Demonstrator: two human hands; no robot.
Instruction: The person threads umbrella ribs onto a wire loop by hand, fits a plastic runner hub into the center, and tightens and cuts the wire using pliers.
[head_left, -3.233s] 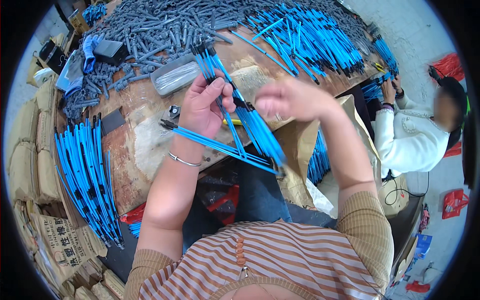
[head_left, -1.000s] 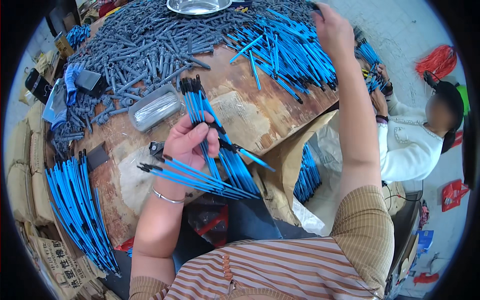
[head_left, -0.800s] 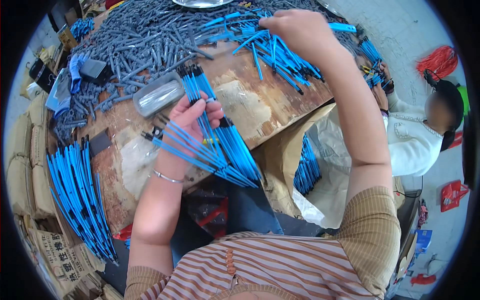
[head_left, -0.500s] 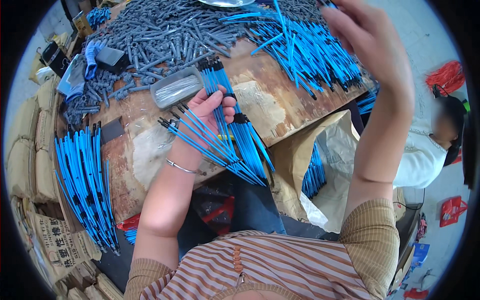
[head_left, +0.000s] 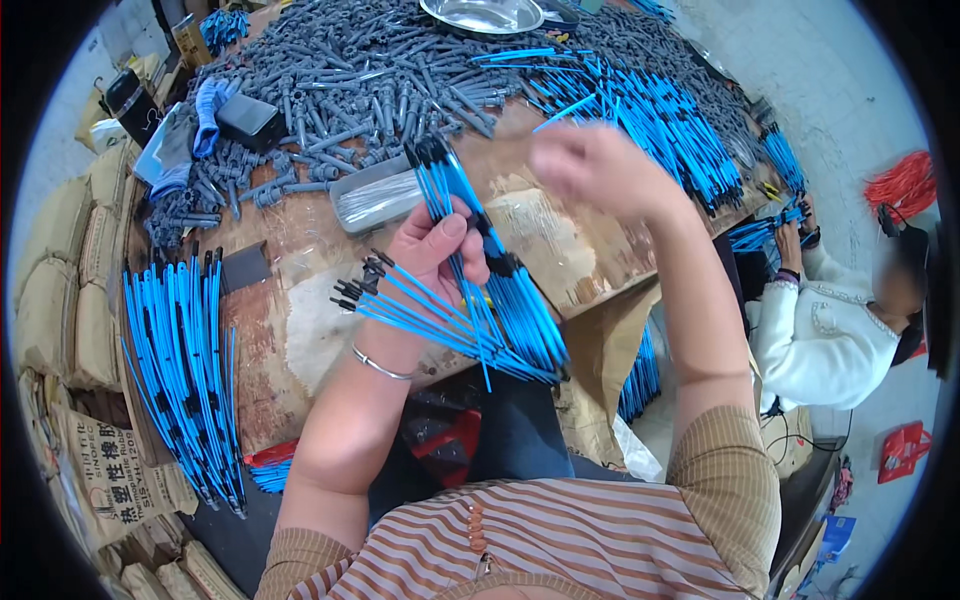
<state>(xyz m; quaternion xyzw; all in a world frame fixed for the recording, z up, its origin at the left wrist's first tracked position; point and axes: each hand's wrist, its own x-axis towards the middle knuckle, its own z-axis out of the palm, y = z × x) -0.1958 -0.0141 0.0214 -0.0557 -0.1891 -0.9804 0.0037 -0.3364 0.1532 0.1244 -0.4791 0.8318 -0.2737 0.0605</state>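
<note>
My left hand (head_left: pixel 435 250) is closed round a bundle of thin blue rods (head_left: pixel 522 312) with black tips and black joints. The bundle slants from the table towards my lap. Several more blue rods (head_left: pixel 425 328) fan out across my left wrist, their black ends pointing left. To the right and a little farther off, my right hand (head_left: pixel 592 168) hangs above the table. It is smeared by motion, so its fingers and anything in them cannot be made out. Beyond it lies a big pile of similar blue rods (head_left: pixel 670 125).
Grey plastic parts (head_left: pixel 370 75) heap across the far table. A grey tray (head_left: pixel 372 229) holds thin pale strips. Another blue-rod stack (head_left: pixel 180 370) lies at left. A paper sack (head_left: pixel 597 370) stands by my right knee. At right, a co-worker (head_left: pixel 830 330) handles blue rods.
My right hand has moved left and nearer from above the far blue pile. My left hand keeps the bundle. The view has shifted, and the co-worker's hands now show.
</note>
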